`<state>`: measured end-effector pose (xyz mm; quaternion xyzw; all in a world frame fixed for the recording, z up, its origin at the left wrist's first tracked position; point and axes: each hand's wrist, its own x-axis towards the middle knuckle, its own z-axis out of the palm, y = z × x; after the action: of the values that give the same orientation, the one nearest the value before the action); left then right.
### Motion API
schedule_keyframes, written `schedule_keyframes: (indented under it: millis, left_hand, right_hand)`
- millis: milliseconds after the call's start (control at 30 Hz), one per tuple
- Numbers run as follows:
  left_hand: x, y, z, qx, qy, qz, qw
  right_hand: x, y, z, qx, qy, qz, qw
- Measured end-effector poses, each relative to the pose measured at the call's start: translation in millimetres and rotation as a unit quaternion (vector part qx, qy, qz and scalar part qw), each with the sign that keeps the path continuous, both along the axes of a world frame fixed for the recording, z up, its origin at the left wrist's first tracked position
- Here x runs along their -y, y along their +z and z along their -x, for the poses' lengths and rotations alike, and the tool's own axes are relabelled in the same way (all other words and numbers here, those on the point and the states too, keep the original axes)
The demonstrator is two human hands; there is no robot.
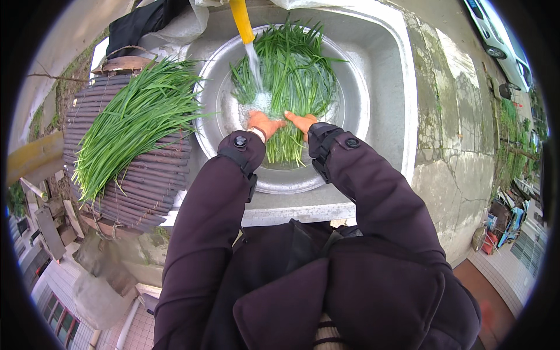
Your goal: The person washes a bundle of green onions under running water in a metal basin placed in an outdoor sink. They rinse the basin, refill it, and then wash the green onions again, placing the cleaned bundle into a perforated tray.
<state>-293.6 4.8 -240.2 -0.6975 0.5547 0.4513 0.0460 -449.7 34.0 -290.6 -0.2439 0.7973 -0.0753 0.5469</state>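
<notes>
A round metal basin (359, 94) of water stands in a sink, with long green leafy stalks, probably garlic chives (297, 74), lying partly under the water. My left hand (266, 124) and my right hand (301, 121) are on either side of the bundle near its pale lower ends, holding it between them; their fingers are partly hidden in the water and stalks. Water runs from a yellow hose (242, 22) into the basin just above my left hand. Left of the basin, another heap of the same greens (135, 122) rests on a slatted rack of dark sticks (151, 183).
The sink's pale rim (409, 96) surrounds the basin. Black cloth (142, 26) and plastic sheeting (186, 24) lie at its upper left. Cracked concrete (455, 131) stretches to the right, with a parked white car (503, 43) beyond.
</notes>
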Motion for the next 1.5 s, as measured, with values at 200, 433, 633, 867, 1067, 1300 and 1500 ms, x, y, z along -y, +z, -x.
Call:
schedule_keyframes:
  millis: [200,433,633,867,1067,1300,1500]
  left_hand:
    - [8.3,-4.6,9.7,-0.321,0.297,-0.091,0.895]
    - [18.0,21.4,-2.5,-0.036,0.051,0.161,0.985]
    - [11.7,16.7,-37.0,-0.014,-0.007,0.061,0.998]
    - [-14.8,-5.9,-26.1,-0.001,-0.110,-0.023,0.994]
    - [0.3,-1.9,-20.8,0.058,-0.201,0.021,0.978]
    - [26.6,8.5,-63.6,-0.052,-0.011,-0.116,0.992]
    - [5.9,-6.2,-40.4,-0.099,0.065,-0.152,0.981]
  right_hand:
    - [3.8,14.2,-18.4,0.310,-0.312,0.068,0.895]
    - [9.4,62.5,-2.0,-0.153,0.107,0.253,0.949]
    - [-8.6,62.6,17.6,-0.147,0.208,0.094,0.963]
    - [-15.3,15.8,-6.4,-0.140,0.414,-0.018,0.899]
    - [-11.8,-5.1,-9.5,-0.127,0.371,0.026,0.920]
    - [-11.4,44.1,36.5,-0.042,0.144,-0.062,0.987]
    - [-16.4,28.2,4.2,0.097,0.003,-0.083,0.992]
